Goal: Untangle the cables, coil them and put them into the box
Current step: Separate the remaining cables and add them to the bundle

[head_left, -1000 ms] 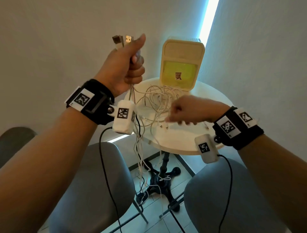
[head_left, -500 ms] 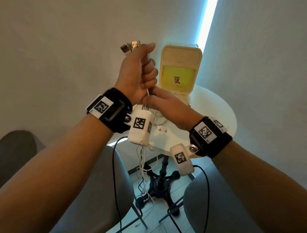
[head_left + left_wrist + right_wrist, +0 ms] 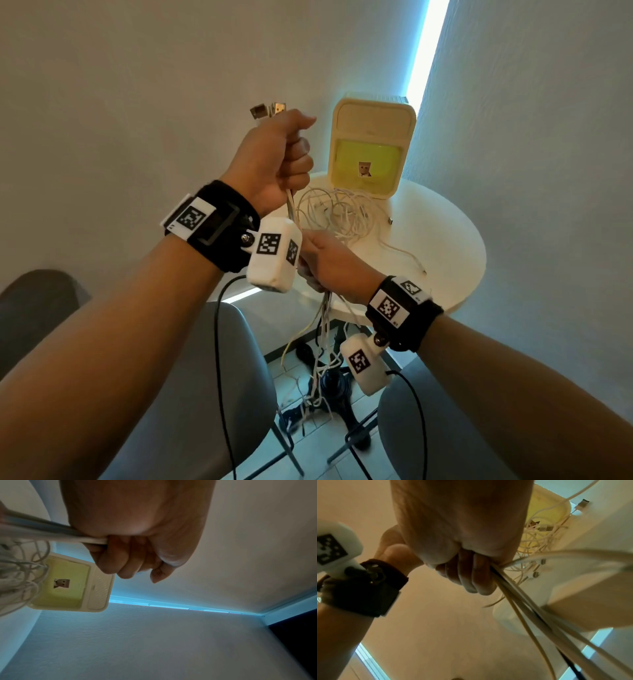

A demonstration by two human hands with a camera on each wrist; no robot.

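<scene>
My left hand [image 3: 281, 157] is raised in a fist around a bundle of white cables [image 3: 51, 534], their USB plugs [image 3: 269, 110] sticking out above the thumb. Lower down my right hand [image 3: 329, 263] grips the same bundle [image 3: 513, 591], which hangs on toward the floor [image 3: 322, 346]. A loose tangle of white cables [image 3: 339, 212] lies on the round white table [image 3: 445, 274]. The cream box [image 3: 371, 144] stands open at the back of the table, its yellow inside facing me.
Two grey chairs [image 3: 191, 394] [image 3: 428, 428] stand in front of the table, left and right. The table's black pedestal foot [image 3: 335, 383] is on the tiled floor, with cable ends trailing around it. Walls close in behind and on the right.
My right hand left the tangle on the table, took hold of the bundle just under my left fist, and has slid down along it. The left hand stayed raised.
</scene>
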